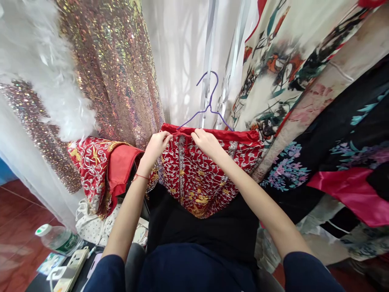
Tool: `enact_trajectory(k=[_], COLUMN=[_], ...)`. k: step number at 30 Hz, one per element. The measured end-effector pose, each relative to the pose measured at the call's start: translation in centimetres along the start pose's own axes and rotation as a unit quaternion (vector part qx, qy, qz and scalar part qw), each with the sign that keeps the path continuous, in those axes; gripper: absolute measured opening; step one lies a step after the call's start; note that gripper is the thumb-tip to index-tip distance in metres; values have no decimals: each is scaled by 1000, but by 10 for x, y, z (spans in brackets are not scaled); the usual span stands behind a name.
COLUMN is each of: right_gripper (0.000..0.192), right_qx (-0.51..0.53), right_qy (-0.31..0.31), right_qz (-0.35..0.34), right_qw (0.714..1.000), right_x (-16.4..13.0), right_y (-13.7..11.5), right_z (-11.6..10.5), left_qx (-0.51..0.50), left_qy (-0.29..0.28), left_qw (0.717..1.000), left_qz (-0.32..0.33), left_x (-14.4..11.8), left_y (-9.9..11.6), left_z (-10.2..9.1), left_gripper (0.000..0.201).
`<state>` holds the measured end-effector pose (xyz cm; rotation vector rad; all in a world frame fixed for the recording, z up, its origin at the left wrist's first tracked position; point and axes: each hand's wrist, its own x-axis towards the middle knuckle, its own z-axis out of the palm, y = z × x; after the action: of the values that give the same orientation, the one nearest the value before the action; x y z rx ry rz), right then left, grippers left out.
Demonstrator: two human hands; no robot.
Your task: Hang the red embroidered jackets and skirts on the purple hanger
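Note:
A red garment (pixel 200 174) with silver and gold embroidery hangs from a purple wire hanger (pixel 209 103) in front of me. My left hand (pixel 158 145) pinches its red top edge at the left of the centre seam. My right hand (pixel 206 142) grips the same edge just right of the seam. Both hands sit close together under the hanger's hook. A red string circles my left wrist. A second red embroidered piece (pixel 97 170) is draped to the left.
A sequined dress (pixel 115 69) and white feather trim (pixel 45 81) hang at left, white curtain (pixel 182 52) behind. Floral printed robes (pixel 288 73) and a black floral one (pixel 343 146) hang at right. A water bottle (pixel 57 238) and power strip (pixel 71 269) lie low left.

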<state>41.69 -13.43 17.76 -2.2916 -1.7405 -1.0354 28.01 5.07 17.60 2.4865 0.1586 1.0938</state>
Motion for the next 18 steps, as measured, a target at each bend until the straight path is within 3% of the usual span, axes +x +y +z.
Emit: enact_trajectory(k=[3,7,11,14,18], right_gripper=[34,35,32,32,35], right_qx=[-19,-23,-25,-17,7], right_qy=[-18,-22,-44,-60,-79], right_qz=[-14,-16,-19,-7,31], right_qw=[1000,999,999,998,996], right_x=[1,0,-1,-1,-3], right_y=[4,11,15,17,17], right_z=[-5,-8,-8,-10,-15], left_qx=[-137,-364,-450,-463,-436], left_qy=[-1,2,54,108,95], left_qw=[988,916,864,851,873], left_qz=[-73,-167,-217,-221,-195], left_x=[1,4,11,15,10], left_y=[-1,1,4,3,-2], left_z=[2,12,27,36,39], left_gripper=[31,38,40,40,33])
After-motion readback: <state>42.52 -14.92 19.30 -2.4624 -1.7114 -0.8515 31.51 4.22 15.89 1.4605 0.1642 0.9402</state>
